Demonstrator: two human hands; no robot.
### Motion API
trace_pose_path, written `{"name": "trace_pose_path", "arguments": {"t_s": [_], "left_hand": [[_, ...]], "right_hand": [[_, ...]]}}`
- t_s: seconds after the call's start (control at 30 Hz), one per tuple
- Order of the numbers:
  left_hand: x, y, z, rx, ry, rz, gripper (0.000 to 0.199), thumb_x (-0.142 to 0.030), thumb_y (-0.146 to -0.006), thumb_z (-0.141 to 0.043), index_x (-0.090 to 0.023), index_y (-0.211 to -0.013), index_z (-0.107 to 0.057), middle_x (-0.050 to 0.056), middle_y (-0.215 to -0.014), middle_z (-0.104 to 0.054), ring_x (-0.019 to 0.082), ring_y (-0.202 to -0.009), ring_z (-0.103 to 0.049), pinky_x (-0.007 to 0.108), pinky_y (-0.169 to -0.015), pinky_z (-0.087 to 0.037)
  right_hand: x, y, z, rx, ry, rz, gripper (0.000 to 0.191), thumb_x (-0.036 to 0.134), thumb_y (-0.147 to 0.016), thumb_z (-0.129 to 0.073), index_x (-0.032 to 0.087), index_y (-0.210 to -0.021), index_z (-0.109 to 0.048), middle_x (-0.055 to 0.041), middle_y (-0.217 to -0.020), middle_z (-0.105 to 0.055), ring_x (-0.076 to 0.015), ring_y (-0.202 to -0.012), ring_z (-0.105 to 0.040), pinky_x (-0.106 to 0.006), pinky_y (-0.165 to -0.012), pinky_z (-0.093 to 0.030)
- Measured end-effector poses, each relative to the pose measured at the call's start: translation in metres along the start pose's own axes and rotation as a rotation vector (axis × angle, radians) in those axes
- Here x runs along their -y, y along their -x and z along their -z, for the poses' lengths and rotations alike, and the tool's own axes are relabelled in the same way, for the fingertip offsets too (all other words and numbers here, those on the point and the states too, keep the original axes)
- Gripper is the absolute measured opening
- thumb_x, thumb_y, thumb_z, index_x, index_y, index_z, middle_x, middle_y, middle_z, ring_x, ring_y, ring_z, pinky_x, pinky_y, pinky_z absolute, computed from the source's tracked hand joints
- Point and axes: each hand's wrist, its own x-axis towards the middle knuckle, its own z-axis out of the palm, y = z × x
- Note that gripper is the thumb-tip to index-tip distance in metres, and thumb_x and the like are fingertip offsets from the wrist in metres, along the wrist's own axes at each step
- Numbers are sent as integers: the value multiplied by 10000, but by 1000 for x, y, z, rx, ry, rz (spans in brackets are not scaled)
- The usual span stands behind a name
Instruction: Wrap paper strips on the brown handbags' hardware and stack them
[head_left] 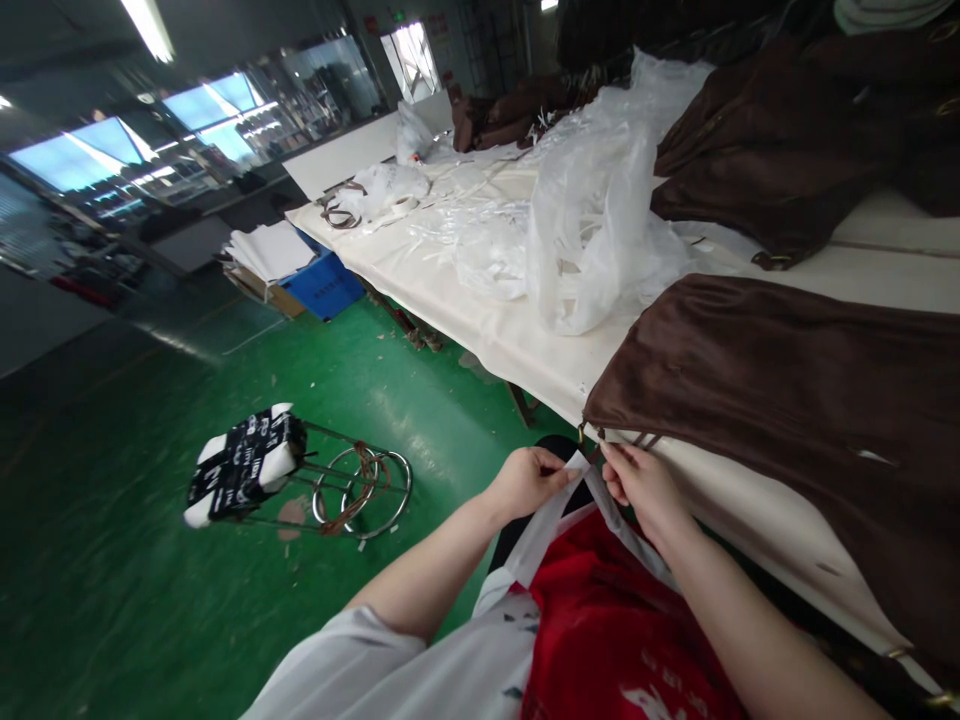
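Note:
In the head view, my left hand (532, 485) is closed, its thumb and fingers pinching a thin white strip (544, 535) that hangs down toward my lap. My right hand (637, 485) is closed beside it, fingertips at the end of a short brown strap (593, 453) by the table edge. A second length of white strip runs down below the right hand. Just above the fingers, a small metal clasp (581, 432) hangs at the corner of a dark brown bag (780, 370), which lies flat on the table. The fingers partly hide the strap.
The long cream-covered table (480, 325) carries crumpled clear plastic (592, 220) and more brown bags (772, 150). A stool (247, 465) lies on its side on the green floor, left. A blue box (322, 285) stands by the table. A red apron (622, 640) covers my lap.

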Motion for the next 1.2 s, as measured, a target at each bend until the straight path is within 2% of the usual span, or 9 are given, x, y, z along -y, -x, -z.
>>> {"name": "trace_pose_path", "arguments": {"t_s": [0.27, 0.5, 0.7, 0.9, 1.03, 1.2], "left_hand": [[-13, -24, -7, -70, -115, 23, 387, -427, -850, -522, -134, -639, -661, -46, -554, -366, 74, -529, -297, 213, -491, -236], [-19, -28, -16, -176, -152, 117, 368, -404, -842, -507, -130, -699, -706, -36, -545, -452, 81, -513, -359, 211, -485, -258], [-25, -32, -22, -209, -217, 71, 384, -392, -851, -495, -131, -657, -700, -36, -509, -456, 81, -493, -338, 231, -487, -245], [-16, -38, -26, -191, -124, 111, 418, -441, -859, -481, -126, -722, -721, -32, -532, -487, 82, -506, -382, 212, -485, -273], [-9, -44, -29, -212, -33, 198, 470, -487, -846, -495, -96, -722, -723, -6, -559, -548, 99, -538, -453, 203, -484, -305], [-3, -50, -34, -267, 11, 246, 364, -379, -841, -522, -104, -740, -737, 28, -622, -644, 123, -584, -541, 206, -509, -360]], "right_hand": [[-3, -5, 3, -4, 30, 14, 383, 551, -710, -671, 180, -782, -608, 44, -512, -508, -70, -362, -387, -187, -313, -212], [3, -11, 4, -22, -87, 34, 389, 541, -687, -701, 175, -789, -618, 40, -515, -519, -70, -367, -398, -198, -327, -216], [2, -12, 1, -13, -112, 44, 372, 529, -687, -695, 180, -791, -622, 53, -501, -507, -66, -367, -383, -206, -341, -210], [-3, -18, 7, 25, -92, 21, 326, 490, -684, -702, 173, -728, -643, 2, -608, -611, -102, -483, -517, -214, -418, -343], [-8, -23, 8, 45, -63, 18, 355, 486, -658, -733, 177, -829, -699, -16, -665, -659, -144, -591, -586, -233, -499, -423], [-11, -26, 8, 46, -38, 32, 370, 522, -680, -721, 190, -843, -711, -20, -679, -674, -159, -610, -596, -246, -515, -441]]}}
